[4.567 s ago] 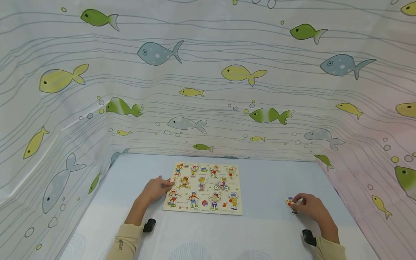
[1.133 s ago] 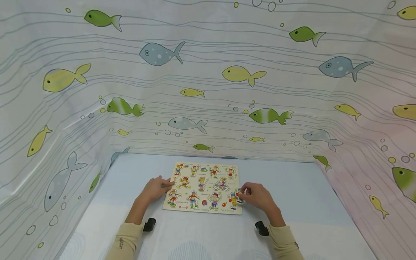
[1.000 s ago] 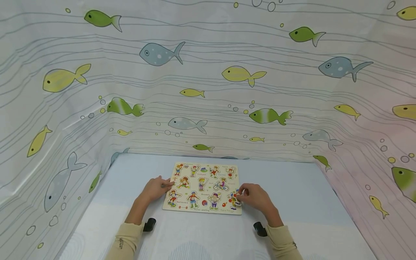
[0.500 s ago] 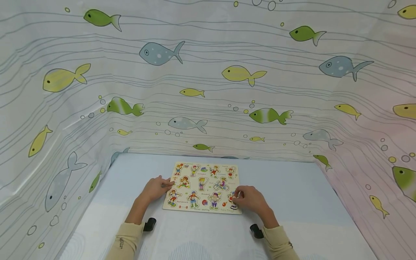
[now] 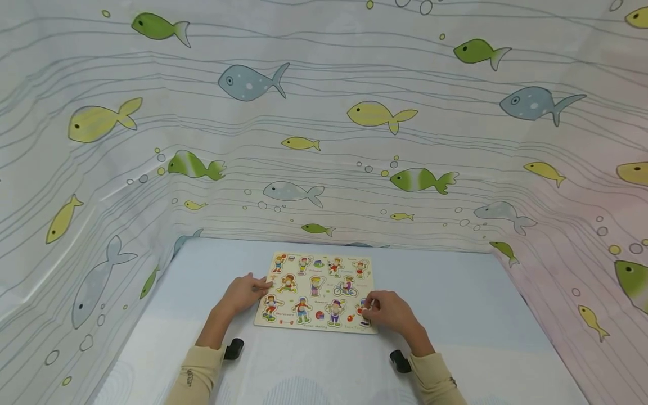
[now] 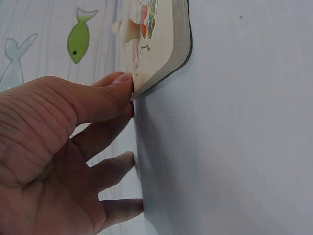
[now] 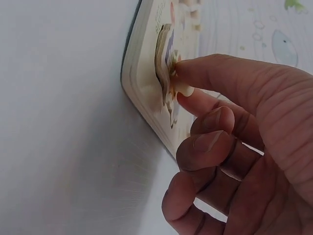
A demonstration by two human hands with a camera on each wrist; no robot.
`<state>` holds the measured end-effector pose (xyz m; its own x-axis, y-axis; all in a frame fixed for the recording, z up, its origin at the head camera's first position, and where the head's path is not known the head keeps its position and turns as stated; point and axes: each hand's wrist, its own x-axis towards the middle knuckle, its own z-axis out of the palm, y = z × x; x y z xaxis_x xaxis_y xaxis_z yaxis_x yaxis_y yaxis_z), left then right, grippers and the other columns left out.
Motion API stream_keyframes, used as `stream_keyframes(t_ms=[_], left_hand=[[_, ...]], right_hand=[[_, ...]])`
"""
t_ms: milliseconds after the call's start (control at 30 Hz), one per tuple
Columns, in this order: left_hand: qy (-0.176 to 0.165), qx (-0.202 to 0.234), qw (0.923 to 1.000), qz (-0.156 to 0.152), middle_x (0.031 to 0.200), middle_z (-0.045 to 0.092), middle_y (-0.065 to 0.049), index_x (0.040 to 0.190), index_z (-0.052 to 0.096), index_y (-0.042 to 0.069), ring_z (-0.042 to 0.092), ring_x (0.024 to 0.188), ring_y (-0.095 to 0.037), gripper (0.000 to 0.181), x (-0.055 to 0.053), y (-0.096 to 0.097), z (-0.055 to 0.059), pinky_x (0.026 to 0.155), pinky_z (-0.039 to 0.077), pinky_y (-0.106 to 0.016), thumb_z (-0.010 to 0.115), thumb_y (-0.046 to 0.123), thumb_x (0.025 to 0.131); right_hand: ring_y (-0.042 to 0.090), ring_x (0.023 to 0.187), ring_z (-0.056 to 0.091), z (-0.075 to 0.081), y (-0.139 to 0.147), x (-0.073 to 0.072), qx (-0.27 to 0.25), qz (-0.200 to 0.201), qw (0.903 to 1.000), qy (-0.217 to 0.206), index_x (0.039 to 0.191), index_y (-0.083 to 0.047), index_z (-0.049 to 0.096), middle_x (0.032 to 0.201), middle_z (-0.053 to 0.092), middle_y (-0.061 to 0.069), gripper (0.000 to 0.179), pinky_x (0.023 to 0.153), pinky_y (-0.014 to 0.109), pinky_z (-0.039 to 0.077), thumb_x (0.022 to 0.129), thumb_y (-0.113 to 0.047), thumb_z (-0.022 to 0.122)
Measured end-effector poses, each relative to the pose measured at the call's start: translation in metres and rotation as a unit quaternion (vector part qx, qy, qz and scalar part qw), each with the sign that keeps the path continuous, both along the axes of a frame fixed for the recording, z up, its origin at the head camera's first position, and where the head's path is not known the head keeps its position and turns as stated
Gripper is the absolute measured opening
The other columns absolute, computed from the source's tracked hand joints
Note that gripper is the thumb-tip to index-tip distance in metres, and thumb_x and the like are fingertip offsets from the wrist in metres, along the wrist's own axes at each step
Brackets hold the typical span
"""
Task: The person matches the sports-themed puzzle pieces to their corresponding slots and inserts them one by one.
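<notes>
A wooden peg puzzle board (image 5: 319,302) with cartoon sports figures and knobs lies flat on the table. At its left edge, my left hand (image 5: 243,295) holds it by thumb and index finger; in the left wrist view the thumb (image 6: 115,93) is at the board's edge and the other fingers spread downward. My right hand (image 5: 395,310) is over the board's lower right corner. Its thumb and index finger pinch the knob of a figure-shaped puzzle piece (image 7: 164,63), which sits slightly raised and tilted over the board surface. The fingers partly hide this piece in the head view.
A pale blue and white cloth (image 5: 455,349) covers the table. Fish-patterned sheeting (image 5: 334,169) rises behind it and along both sides. Black wrist cameras (image 5: 234,349) stick out from both beige sleeves (image 5: 194,374).
My right hand has carried the puzzle piece leftward from the table's right side to the board's lower right corner, over the figure printed there. My left hand has stayed at the left edge.
</notes>
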<state>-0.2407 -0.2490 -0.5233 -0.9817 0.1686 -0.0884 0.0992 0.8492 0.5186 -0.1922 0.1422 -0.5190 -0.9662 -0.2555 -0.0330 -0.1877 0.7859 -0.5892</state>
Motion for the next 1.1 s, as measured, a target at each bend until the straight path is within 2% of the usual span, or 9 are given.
stream_keyframes(t_ms=[333,833,1000,1100], left_hand=[[-0.005,-0.005,1.0,0.001,0.134,0.059,-0.012,0.117,0.073,0.014,0.03,0.139,-0.048,0.026,0.002,0.0,0.003,0.112,0.022,-0.063,0.069,0.02,0.092],[-0.001,0.0,1.0,0.002,0.132,0.06,-0.012,0.116,0.074,0.014,0.031,0.138,-0.048,0.025,0.002,-0.002,0.001,0.112,0.023,-0.063,0.069,0.02,0.092],[-0.013,0.0,0.9999,0.009,0.134,0.058,-0.011,0.118,0.073,0.015,0.029,0.139,-0.048,0.026,0.004,-0.002,0.0,0.112,0.022,-0.063,0.069,0.021,0.093],[-0.011,0.0,0.9999,0.01,0.135,0.058,-0.01,0.119,0.073,0.016,0.029,0.139,-0.048,0.027,0.004,-0.002,-0.001,0.112,0.021,-0.063,0.068,0.022,0.093]], right_hand=[[0.011,0.058,0.046,-0.004,-0.002,0.0,0.008,0.001,1.0,-0.001,0.085,-0.017,0.066,0.065,0.052,-0.006,0.011,0.049,0.027,0.036,0.085,-0.023,0.076],[0.01,0.056,0.044,-0.007,0.0,0.001,0.013,-0.008,0.9999,0.006,0.086,-0.021,0.066,0.063,0.05,-0.007,0.013,0.047,0.026,0.033,0.085,-0.028,0.077],[0.011,0.054,0.044,-0.002,0.005,0.004,0.0,-0.019,0.9998,-0.002,0.091,-0.022,0.069,0.062,0.05,-0.006,0.014,0.046,0.026,0.033,0.084,-0.031,0.078],[0.011,0.053,0.043,0.004,0.01,0.004,0.004,-0.03,0.9995,0.011,0.093,-0.022,0.07,0.062,0.049,-0.006,0.016,0.046,0.026,0.032,0.084,-0.032,0.079]])
